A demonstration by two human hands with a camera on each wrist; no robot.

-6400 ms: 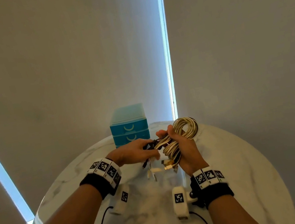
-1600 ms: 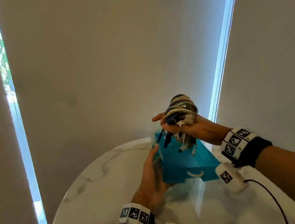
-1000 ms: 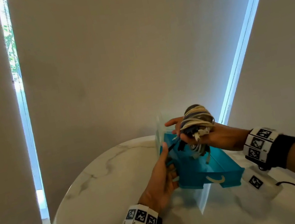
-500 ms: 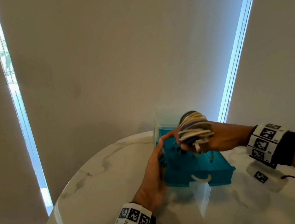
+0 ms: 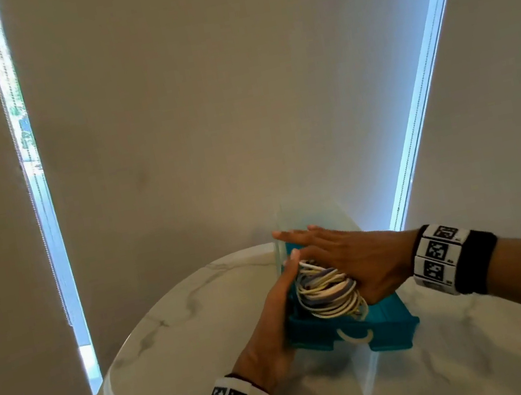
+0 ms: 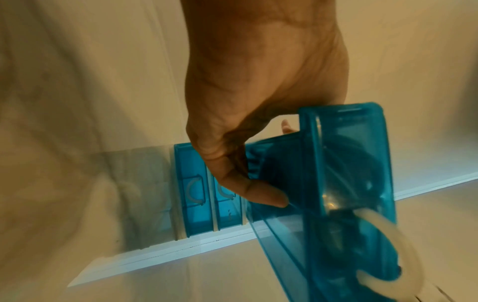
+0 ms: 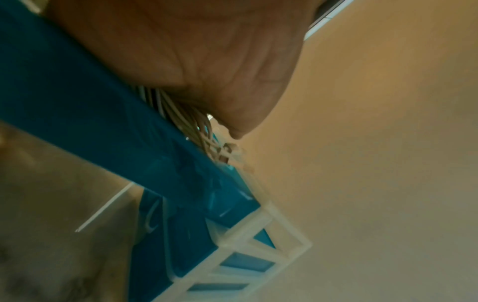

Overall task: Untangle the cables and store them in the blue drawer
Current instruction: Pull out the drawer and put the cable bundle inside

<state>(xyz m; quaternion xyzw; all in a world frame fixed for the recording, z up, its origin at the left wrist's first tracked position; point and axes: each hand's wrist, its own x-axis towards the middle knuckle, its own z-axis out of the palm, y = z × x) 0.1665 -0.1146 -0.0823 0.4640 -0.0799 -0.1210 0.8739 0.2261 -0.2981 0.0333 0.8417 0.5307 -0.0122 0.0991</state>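
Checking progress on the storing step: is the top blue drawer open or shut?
Open. The blue drawer is pulled out of its cabinet, and the coiled cables sit in it under the flat right hand.

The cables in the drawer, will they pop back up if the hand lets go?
Probably a bit. The cable coil bulges above the blue drawer rim while the flat right hand presses it, so it looks springy. The loops seem floppy and could spill over.

Quick count: there were two hands, left (image 5: 269, 331) and right (image 5: 350, 261), one cable bundle (image 5: 328, 293), one open blue drawer (image 5: 389, 324), two shut drawers (image 6: 194, 190), two wristbands (image 5: 440, 256), one desk (image 5: 161, 354).
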